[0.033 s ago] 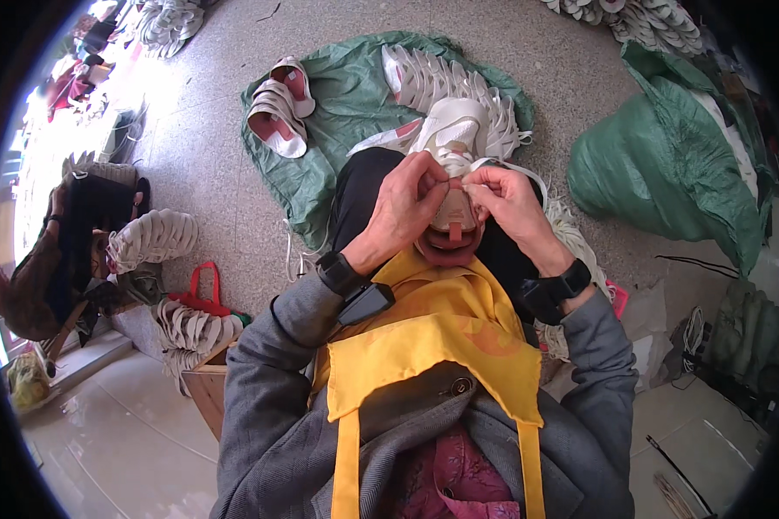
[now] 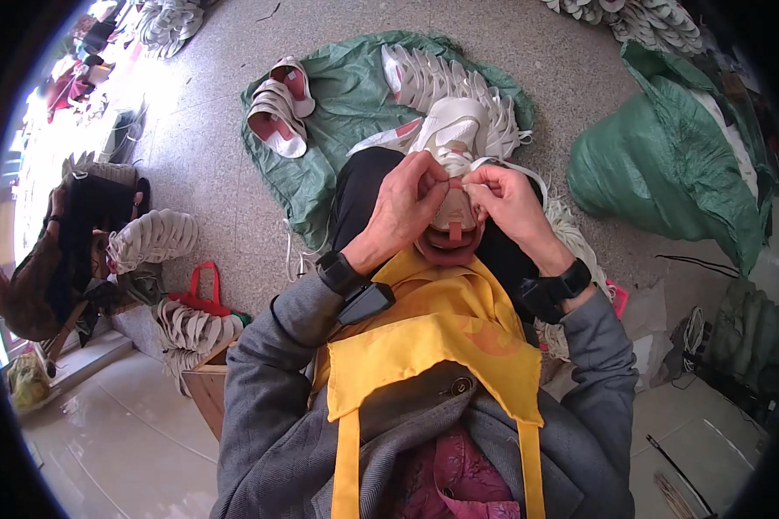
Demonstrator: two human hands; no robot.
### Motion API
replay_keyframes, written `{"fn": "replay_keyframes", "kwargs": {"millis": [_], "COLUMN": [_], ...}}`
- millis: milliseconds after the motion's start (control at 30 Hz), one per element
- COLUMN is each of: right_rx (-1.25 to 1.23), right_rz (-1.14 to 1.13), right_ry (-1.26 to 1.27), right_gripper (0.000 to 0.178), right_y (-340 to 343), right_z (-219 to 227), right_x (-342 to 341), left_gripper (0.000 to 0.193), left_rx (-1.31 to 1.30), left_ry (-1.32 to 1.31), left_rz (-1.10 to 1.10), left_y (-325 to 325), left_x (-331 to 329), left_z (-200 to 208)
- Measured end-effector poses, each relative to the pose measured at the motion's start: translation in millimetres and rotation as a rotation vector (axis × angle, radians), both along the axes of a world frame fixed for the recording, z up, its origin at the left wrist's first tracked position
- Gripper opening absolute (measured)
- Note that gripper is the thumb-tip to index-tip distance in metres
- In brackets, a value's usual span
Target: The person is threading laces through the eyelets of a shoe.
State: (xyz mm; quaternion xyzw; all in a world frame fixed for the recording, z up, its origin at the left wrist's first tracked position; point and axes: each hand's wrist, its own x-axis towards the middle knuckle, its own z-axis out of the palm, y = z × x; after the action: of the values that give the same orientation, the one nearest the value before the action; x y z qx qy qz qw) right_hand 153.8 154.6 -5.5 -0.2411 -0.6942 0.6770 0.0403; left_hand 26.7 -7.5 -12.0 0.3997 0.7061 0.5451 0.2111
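A white shoe (image 2: 455,121) sits just above the frame's centre, toe upward. Over its opening, the left hand (image 2: 402,201) and right hand (image 2: 517,208) nearly meet, fingers pinched on its laces (image 2: 453,160). Beyond, a green sheet (image 2: 342,112) bears more shoes (image 2: 277,121).

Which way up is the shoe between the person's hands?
Right side up: the shoe has its laces and tongue facing upward; the sole is hidden.
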Motion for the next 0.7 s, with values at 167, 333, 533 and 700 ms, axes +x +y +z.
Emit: {"fn": "replay_keyframes", "kwargs": {"millis": [167,333,533,700], "right_rx": [0.231,0.316,0.261,0.252], "right_rz": [0.039,0.082,0.112,0.144], "right_ry": [-0.067,-0.044,-0.037,-0.051], "right_gripper": [0.012,0.014,0.013,0.013], "right_y": [-0.2,9.7,13.9,24.3], "right_z": [5.7,2.7,6.6,5.9], "right_x": [-7.9,-12.2,-12.0,-9.6], "left_gripper": [0.012,0.012,0.011,0.010], "left_rx": [-0.015,-0.016,-0.007,-0.012], "left_ry": [0.027,0.031,0.050,-0.016], "left_rz": [-0.010,-0.022,-0.045,-0.015], "left_y": [-1.5,-0.4,0.6,-8.6], "left_x": [-0.7,-2.5,-6.1,-10.3], "left_z": [3.7,4.3,6.9,9.1]}}
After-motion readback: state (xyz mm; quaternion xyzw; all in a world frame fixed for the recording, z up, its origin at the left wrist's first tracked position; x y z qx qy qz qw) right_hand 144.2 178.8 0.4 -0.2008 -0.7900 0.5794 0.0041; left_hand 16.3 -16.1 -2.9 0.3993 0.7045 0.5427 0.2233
